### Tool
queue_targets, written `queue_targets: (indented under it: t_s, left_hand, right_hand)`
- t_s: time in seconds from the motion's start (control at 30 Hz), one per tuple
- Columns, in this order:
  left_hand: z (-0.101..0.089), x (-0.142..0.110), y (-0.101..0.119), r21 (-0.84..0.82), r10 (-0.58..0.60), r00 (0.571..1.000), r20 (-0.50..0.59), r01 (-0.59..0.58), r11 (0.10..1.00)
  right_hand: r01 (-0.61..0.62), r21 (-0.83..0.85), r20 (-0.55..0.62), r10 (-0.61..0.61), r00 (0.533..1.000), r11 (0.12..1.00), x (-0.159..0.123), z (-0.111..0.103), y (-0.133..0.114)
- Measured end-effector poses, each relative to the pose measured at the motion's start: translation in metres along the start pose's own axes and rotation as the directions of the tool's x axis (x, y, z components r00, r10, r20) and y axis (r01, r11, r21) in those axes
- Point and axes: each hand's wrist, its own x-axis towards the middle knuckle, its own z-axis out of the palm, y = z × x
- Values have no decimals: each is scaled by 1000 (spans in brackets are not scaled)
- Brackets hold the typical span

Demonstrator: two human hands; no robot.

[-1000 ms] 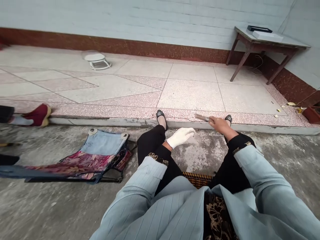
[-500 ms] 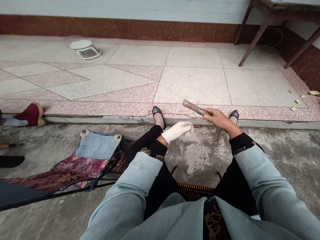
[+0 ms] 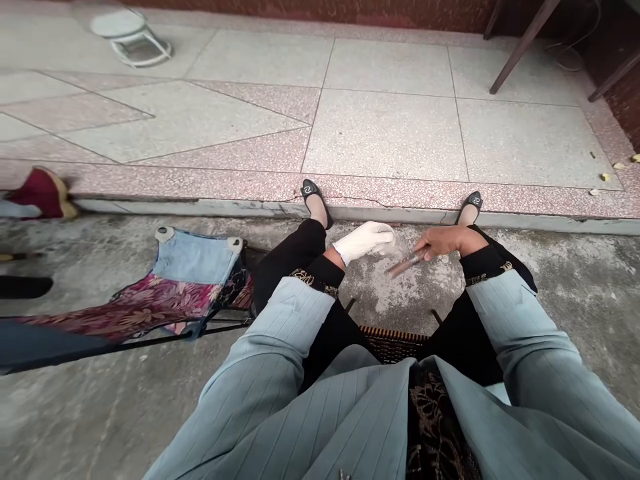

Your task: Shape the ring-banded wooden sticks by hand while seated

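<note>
My left hand (image 3: 367, 240), in a white knitted glove, is curled closed above the concrete between my knees. Something pale and blurred shows at its fingertips; what it is I cannot make out. My bare right hand (image 3: 443, 241) is wrapped round a brown rod-shaped tool (image 3: 401, 267) with a silvery metal band near the fingers. Motion smears the tool, and its free end points down and left, just below and to the right of the gloved fingers. A gap separates the two hands.
A low terrazzo step (image 3: 390, 193) runs ahead, with my black shoes against its edge. To my left is a folding chair (image 3: 195, 263) of denim and flowered cloth. Another person's red shoe (image 3: 43, 193) is at far left. A white stool (image 3: 133, 37) and table legs (image 3: 523, 50) stand farther back.
My right hand has turned the tool from pointing up and left to pointing down and left, lower and nearer my body. The view has tilted downward. My left hand stays closed.
</note>
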Motion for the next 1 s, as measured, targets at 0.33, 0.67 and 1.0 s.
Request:
queue_targets:
  t_s: [0.33, 0.67, 1.0]
  left_hand:
    - [14, 6, -7, -33, -15, 1000, -22, 14, 999]
    - [7, -10, 4, 447, 33, 993, 111, -79, 891]
    - [0, -10, -14, 404, -59, 994, -90, 90, 910]
  right_hand:
    - [488, 665, -658, 134, 741, 565, 8, 4, 10]
    - [18, 387, -658, 263, 705, 922, 47, 27, 7]
    - [222, 347, -7, -234, 972, 911, 19, 45, 6]
